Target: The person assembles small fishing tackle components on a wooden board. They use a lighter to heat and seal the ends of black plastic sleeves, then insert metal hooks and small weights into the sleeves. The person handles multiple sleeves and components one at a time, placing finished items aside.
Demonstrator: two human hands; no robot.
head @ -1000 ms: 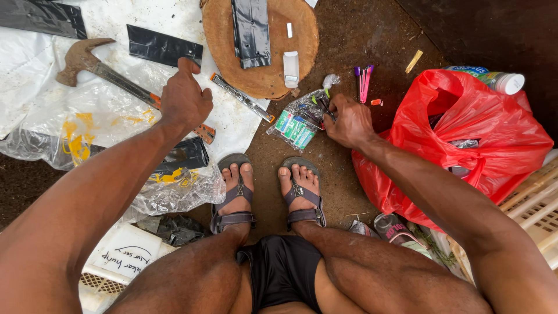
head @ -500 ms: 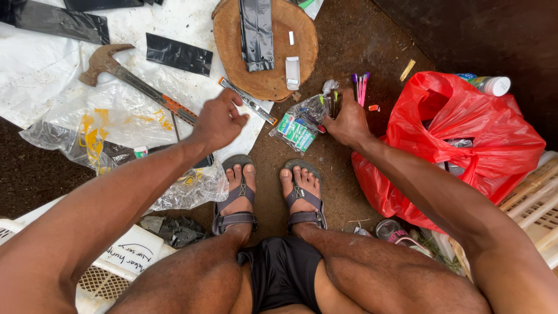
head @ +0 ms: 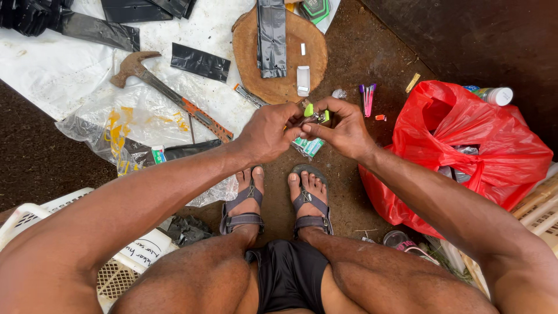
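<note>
My left hand and my right hand meet above my sandalled feet, both pinching a small dark tool with yellow-green tips. A clear packet with green print hangs under the fingers; which hand holds it is hidden. Just beyond the hands lies a round wooden slab carrying a black plastic strip and a small white block.
A claw hammer lies on white sheeting at the left, with black plastic pieces and a crumpled clear bag. A red plastic bag sits right, pink-purple sticks beside it. A white crate stands at lower left.
My left hand left the sheeting by the hammer and swung right to join my right hand. Together they lifted the small tool and packet off the ground.
</note>
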